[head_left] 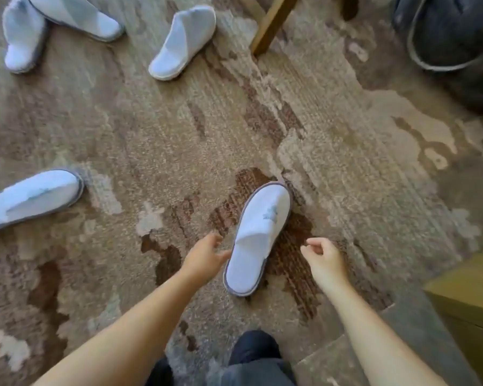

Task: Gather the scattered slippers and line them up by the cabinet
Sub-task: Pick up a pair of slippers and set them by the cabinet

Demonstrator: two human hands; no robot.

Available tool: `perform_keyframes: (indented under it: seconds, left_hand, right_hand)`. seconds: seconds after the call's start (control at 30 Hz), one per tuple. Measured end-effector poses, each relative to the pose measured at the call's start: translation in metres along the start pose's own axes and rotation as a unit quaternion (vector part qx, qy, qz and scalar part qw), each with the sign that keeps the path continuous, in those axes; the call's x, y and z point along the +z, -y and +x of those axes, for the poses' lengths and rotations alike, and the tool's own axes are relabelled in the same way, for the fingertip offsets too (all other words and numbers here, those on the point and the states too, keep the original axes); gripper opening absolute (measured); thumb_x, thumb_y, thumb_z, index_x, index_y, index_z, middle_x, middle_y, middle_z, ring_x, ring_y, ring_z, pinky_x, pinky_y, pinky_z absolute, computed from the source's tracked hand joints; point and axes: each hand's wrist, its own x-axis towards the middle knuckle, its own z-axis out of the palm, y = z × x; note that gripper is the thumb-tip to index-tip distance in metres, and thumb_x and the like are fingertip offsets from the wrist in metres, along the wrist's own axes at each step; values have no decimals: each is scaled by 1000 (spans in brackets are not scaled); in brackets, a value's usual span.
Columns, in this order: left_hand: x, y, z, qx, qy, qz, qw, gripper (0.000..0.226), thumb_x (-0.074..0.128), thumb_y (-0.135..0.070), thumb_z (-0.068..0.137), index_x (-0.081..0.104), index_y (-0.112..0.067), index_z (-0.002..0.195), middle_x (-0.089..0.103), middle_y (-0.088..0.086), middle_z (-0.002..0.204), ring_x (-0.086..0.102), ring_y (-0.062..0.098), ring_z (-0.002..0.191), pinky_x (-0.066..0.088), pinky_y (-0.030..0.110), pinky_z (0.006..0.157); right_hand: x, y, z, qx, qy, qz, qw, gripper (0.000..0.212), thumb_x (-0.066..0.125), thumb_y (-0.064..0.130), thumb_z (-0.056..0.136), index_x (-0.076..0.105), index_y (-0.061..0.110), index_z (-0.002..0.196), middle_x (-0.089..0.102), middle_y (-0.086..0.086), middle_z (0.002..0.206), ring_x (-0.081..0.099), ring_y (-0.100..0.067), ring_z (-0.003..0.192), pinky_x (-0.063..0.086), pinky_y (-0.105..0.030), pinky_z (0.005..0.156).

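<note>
Several white slippers lie on the patterned carpet. The nearest slipper (258, 238) points away from me, toe up-right. My left hand (205, 254) is at its left edge, relaxed fingers about touching the side. My right hand (322, 259) hovers to its right, fingers loosely curled, holding nothing. Another slipper (31, 200) lies at the far left. One more slipper (183, 41) sits at the upper middle. A crossed pair (76, 16) (23, 37) lies at the top left.
A wooden furniture leg (271, 25) stands at the top centre. A dark bag (452, 37) with a light strap fills the top right. A yellowish wooden cabinet corner (469, 296) shows at the right edge. My dark-trousered leg (255, 349) is at the bottom.
</note>
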Motion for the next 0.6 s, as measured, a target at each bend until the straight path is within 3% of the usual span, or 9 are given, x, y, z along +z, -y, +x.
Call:
perform_keyframes:
  seconds: [0.1, 0.2, 0.23, 0.3, 0.4, 0.43, 0.5, 0.6]
  left_hand:
    - [33, 12, 49, 16, 3, -23, 1000, 46, 58, -30, 85, 43, -11, 123, 50, 12, 131, 49, 27, 117, 41, 36, 91]
    - [55, 15, 83, 55, 19, -91, 994, 24, 60, -28, 83, 50, -6, 85, 57, 19, 92, 58, 31, 87, 44, 41, 73]
    - [58, 16, 91, 73, 17, -132, 988, 28, 61, -28, 82, 44, -9, 71, 50, 17, 77, 52, 28, 74, 38, 38, 64]
    - [55, 13, 97, 75, 17, -209, 975, 40, 60, -35, 81, 30, -19, 62, 32, 7, 66, 34, 19, 61, 24, 33, 58]
    - [49, 5, 92, 41, 55, -262, 963, 42, 53, -40, 85, 33, -17, 56, 32, -1, 54, 29, 14, 47, 19, 31, 51]
    - [49, 3, 90, 35, 57, -258, 964, 38, 52, -38, 86, 41, -15, 57, 40, 0, 54, 36, 13, 46, 25, 30, 50]
    - [50, -2, 90, 26, 51, -275, 960, 23, 57, -30, 85, 56, -10, 74, 60, 8, 73, 55, 19, 63, 44, 33, 61]
    - [39, -8, 94, 9, 23, -320, 947, 18, 59, -22, 84, 57, -7, 94, 64, 17, 100, 62, 31, 87, 52, 44, 80]
  right_hand:
    - [29, -27, 45, -11, -3, 14, 1000, 24, 56, 16, 85, 55, 7, 108, 53, -4, 94, 49, -14, 82, 35, -24, 69]
    - [59, -45, 74, 2, 15, 50, 999, 28, 57, 20, 85, 53, 10, 110, 56, -4, 97, 54, -17, 89, 40, -27, 75]
    - [66, -48, 80, 10, 23, 70, 997, 26, 57, 22, 85, 52, 12, 109, 58, -5, 100, 57, -21, 93, 44, -31, 79]
    - [76, -50, 88, 23, 29, 104, 994, 20, 57, 23, 85, 50, 17, 102, 59, -9, 106, 58, -25, 98, 48, -40, 87]
    - [76, -44, 86, 55, 24, 174, 983, 17, 57, 18, 86, 50, 16, 101, 59, -12, 110, 58, -26, 98, 51, -39, 79]
    - [75, -42, 83, 63, 27, 199, 978, 19, 56, 15, 86, 50, 14, 104, 59, -13, 111, 59, -28, 100, 51, -39, 78]
    - [73, -37, 80, 63, 34, 238, 969, 22, 56, 11, 86, 50, 10, 107, 59, -14, 109, 60, -29, 98, 54, -37, 75]
    - [75, -24, 80, 37, 49, 264, 963, 25, 58, 10, 84, 48, 11, 107, 61, -7, 100, 62, -20, 86, 57, -27, 62]
